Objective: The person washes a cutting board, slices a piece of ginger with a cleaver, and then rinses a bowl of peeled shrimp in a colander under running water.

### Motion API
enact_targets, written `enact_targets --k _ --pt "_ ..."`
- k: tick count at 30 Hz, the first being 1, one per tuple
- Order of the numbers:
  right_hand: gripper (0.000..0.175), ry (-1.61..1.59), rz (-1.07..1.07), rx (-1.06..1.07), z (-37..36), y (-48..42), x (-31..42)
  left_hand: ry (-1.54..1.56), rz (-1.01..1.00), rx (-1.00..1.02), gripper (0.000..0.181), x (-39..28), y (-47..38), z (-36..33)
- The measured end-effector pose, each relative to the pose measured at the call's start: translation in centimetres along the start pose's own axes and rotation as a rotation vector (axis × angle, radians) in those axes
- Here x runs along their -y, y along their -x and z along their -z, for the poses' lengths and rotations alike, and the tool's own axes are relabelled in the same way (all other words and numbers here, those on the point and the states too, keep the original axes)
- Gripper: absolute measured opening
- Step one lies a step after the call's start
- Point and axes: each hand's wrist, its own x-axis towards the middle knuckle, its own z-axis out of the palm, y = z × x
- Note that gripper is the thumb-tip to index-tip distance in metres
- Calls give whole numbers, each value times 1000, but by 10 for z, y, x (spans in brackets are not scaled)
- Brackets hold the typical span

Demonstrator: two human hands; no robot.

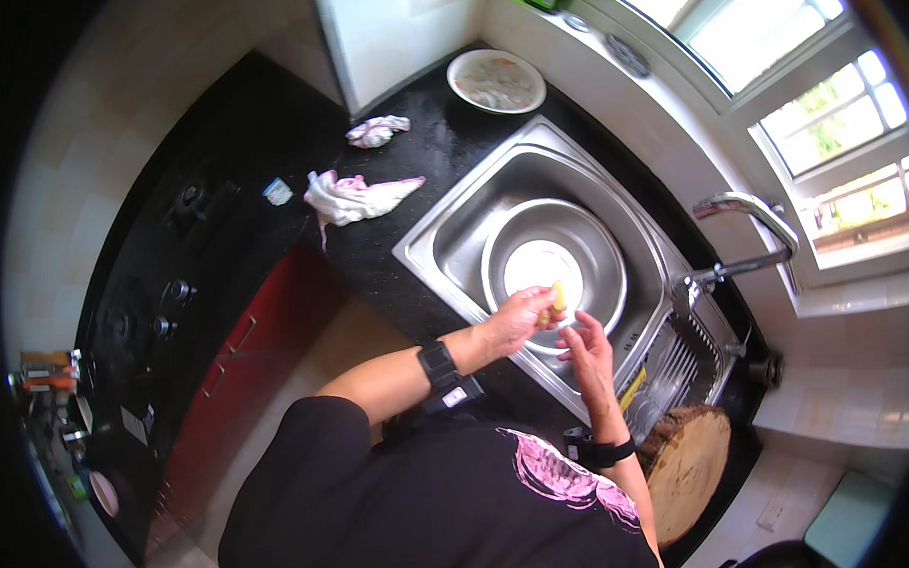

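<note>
My left hand point(522, 322) grips a small knobbly piece of what looks like ginger root point(559, 298), pale yellow at one end and brownish at the other. Close beside it, my right hand point(590, 353) has its fingers bent and apart, with nothing visible in them. Both hands are over the near side of a round stainless steel basin point(614, 267). That basin sits inside a steel sink point(464, 246). Its bottom shows a bright white disc; whether this is glare or a plate I cannot tell.
The faucet point(747, 266) stands at the sink's right. A drying rack point(675, 359) and a round wooden chopping block point(690, 471) are nearer. Cloths point(358, 199) lie on the black counter point(394, 286). A white bowl point(496, 81) of cloudy liquid and pieces is in the corner.
</note>
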Motion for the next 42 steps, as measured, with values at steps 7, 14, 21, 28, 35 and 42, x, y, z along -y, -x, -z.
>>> enact_targets --k 7,14,21,28,35,42 --pt "46 140 43 -103 -37 1 8 35 -126 -154 26 17 12 -24" --pt "34 35 246 45 -41 14 -16 51 -322 -282 30 34 34 -35" --pt "22 -242 15 336 -50 34 -20 73 -390 -364 29 28 102 -35" --pt "19 -530 -274 433 -41 44 -28 86 -484 -531 26 27 135 -17" --pt "21 -602 -272 517 -72 35 -7 104 -422 -365 23 4 158 -10" --pt "23 -521 -281 667 -191 34 16 51 -488 -325 24 -61 217 60"
